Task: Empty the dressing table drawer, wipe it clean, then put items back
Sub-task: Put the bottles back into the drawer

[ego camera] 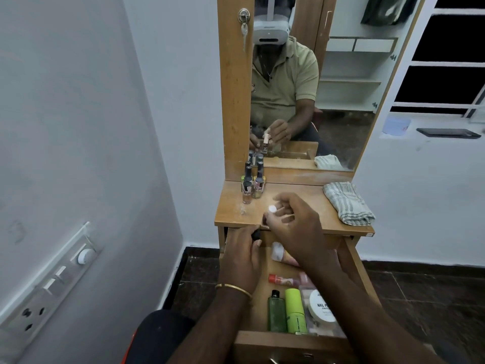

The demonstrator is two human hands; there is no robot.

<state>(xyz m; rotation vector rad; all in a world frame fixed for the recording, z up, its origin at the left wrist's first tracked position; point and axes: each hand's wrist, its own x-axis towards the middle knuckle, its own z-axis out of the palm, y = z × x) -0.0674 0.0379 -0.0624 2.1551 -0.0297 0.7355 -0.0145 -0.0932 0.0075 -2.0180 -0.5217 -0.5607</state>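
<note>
The wooden drawer (288,342) of the dressing table stands pulled out below the tabletop (309,200). My right hand (294,227) holds a small bottle with a pale round cap (271,209) just above the tabletop's front edge. At the drawer's back left, my left hand (242,256) grips a small dark-capped bottle (256,235). Inside the drawer lie a dark green bottle (276,312), a lime green bottle (295,311), a white jar (321,306), a red-capped tube (283,279) and a pink tube (282,254). Several nail polish bottles (253,183) stand at the tabletop's back left.
A folded striped cloth (347,203) lies on the right of the tabletop. The mirror (315,88) rises behind it. A white wall with a switch panel (52,285) is on the left. Dark tiled floor (420,298) surrounds the table.
</note>
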